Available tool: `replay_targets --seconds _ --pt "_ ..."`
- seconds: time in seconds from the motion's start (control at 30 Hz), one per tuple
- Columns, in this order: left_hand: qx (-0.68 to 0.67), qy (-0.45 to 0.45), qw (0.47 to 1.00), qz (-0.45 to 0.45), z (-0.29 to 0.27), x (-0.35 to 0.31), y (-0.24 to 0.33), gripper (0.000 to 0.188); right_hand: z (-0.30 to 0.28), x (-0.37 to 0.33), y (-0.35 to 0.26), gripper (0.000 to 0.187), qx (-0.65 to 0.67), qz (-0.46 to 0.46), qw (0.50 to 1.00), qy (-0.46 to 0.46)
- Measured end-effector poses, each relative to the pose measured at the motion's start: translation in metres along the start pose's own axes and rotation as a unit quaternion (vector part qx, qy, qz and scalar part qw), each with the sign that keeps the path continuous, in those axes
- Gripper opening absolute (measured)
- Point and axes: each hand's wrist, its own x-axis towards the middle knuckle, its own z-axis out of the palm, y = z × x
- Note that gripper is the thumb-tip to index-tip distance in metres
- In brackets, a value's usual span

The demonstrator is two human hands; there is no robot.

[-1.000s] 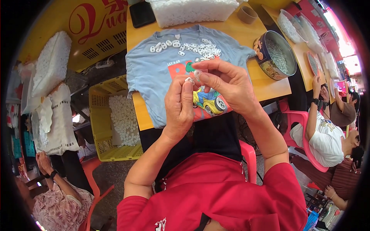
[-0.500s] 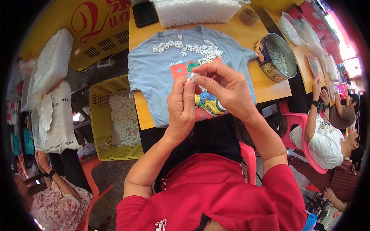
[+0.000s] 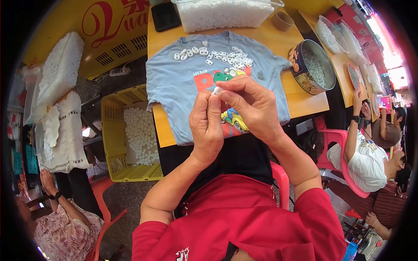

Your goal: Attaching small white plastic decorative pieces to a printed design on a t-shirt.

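Above a light blue printed T-shirt point(image 3: 167, 80) spread on the table, my two hands meet at their fingertips. A small white plastic piece point(image 3: 217, 90) is pinched between them; fingers partly cover it. My left hand point(image 3: 205, 130) closes thumb and fingers on its near left side. My right hand point(image 3: 259, 106) grips it from the right with thumb and index finger. Farther up the shirt lie several larger white two-holed pieces point(image 3: 189, 52) in a row. Beside them, a loose cluster of smaller white two-holed pieces point(image 3: 237, 58) is scattered.
A round tin point(image 3: 297, 65) of small metal bits stands right. A clear bin point(image 3: 187, 26) of white pieces, a black tray point(image 3: 165, 17) and a brown cup point(image 3: 282, 21) are at the back. A yellow crate point(image 3: 114, 126) sits lower left. Other people sit on both sides.
The small white piece has turned slightly between my fingertips. My hands stay in nearly the same place, both still pinching.
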Motion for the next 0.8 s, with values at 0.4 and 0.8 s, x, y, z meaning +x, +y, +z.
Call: replay_targets --seconds 0.4,0.8 --pt "-0.075 -0.038 0.994 0.072 -0.004 0.007 -0.014 0.017 -0.006 0.002 -0.014 0.019 0.073 0.064 0.995 -0.031" --pt "-0.066 -0.191 0.974 0.106 -0.014 0.022 -0.008 0.058 -0.008 -0.005 -0.027 0.016 0.124 0.108 0.984 -0.062"
